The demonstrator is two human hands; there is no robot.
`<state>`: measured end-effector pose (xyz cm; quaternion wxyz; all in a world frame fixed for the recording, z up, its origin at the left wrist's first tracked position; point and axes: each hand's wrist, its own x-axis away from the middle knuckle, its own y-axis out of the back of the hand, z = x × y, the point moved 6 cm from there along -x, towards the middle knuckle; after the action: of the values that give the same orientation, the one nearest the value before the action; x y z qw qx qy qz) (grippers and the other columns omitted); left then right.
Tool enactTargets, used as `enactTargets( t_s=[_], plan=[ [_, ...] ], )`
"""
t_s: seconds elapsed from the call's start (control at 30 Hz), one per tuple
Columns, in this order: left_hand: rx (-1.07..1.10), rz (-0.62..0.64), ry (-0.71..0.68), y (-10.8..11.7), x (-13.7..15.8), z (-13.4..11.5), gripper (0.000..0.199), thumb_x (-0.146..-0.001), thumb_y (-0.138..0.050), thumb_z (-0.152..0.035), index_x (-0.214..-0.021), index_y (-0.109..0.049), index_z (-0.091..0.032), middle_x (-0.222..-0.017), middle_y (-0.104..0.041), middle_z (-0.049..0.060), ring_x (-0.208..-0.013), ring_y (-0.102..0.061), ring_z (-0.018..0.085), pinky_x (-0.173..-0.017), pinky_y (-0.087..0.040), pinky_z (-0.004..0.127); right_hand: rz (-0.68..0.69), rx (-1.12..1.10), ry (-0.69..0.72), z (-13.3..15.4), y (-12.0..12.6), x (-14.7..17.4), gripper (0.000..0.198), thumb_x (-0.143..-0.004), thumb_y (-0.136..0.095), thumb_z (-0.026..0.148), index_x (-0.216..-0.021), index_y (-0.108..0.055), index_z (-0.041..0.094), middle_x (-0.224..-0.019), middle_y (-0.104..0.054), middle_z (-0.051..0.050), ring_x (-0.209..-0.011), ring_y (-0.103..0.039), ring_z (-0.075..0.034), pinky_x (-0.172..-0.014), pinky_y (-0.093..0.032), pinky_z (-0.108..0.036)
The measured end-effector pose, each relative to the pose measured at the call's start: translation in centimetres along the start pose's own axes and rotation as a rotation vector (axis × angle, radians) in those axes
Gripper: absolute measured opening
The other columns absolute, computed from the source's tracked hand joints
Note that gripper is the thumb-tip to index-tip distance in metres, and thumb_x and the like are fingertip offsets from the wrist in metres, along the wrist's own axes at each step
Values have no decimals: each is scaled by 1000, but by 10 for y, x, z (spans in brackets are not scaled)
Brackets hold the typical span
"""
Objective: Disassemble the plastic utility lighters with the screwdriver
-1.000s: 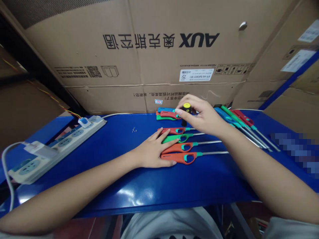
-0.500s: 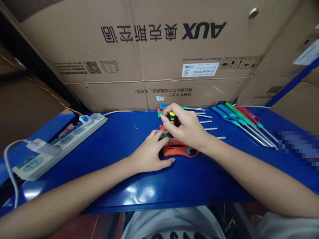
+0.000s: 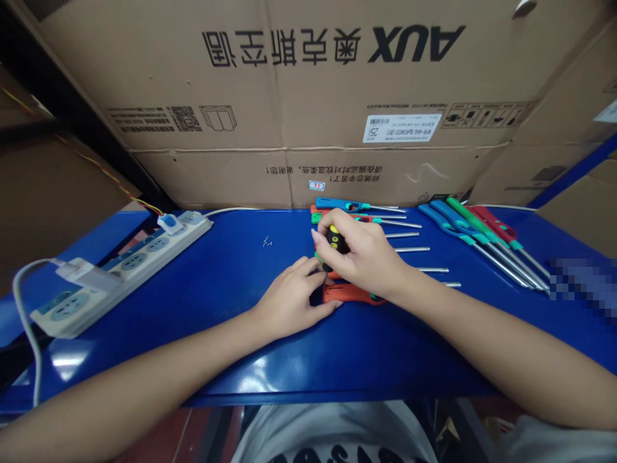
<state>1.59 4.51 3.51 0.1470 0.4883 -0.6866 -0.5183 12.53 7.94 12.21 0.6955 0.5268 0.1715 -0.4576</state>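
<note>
My right hand [image 3: 369,256] is wrapped around the black and yellow handle of a screwdriver [image 3: 337,242], held roughly upright, its tip hidden by my fingers. Below it lies an orange long-necked gas lighter [image 3: 351,294], the nearest in a row. My left hand [image 3: 294,297] grips that lighter's handle end, thumb on the near side and fingers on the far side. Farther back in the row are more lighters, among them a blue one [image 3: 332,204] and a green-ended one [image 3: 316,218]; my right hand covers several handles. A few tiny screws [image 3: 267,242] lie left of the row.
Several more lighters [image 3: 475,228] lie fanned out at the right on the blue table [image 3: 231,270]. A white power strip [image 3: 130,263] with plugs and cables runs along the left. A cardboard sheet [image 3: 289,128] stands at the back, a small label [image 3: 317,186] on it.
The view has shifted slightly, moving the scene a little right in the picture. My left thumb now rests against the orange lighter's end. The screwdriver's shaft, visible before, is now hidden.
</note>
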Motion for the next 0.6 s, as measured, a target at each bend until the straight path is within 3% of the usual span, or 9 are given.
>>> enactTargets(
  t_s=[0.6],
  plan=[
    [23, -32, 18, -6, 3, 2, 30, -89, -70, -38, -113, -69, -19, -118, -71, 10, -109, -66, 31, -92, -57, 47, 19, 118, 91, 10, 1, 0, 12, -100, -52, 24, -89, -55, 18, -73, -60, 4, -56, -50, -7, -58, -39, -19]
  ],
)
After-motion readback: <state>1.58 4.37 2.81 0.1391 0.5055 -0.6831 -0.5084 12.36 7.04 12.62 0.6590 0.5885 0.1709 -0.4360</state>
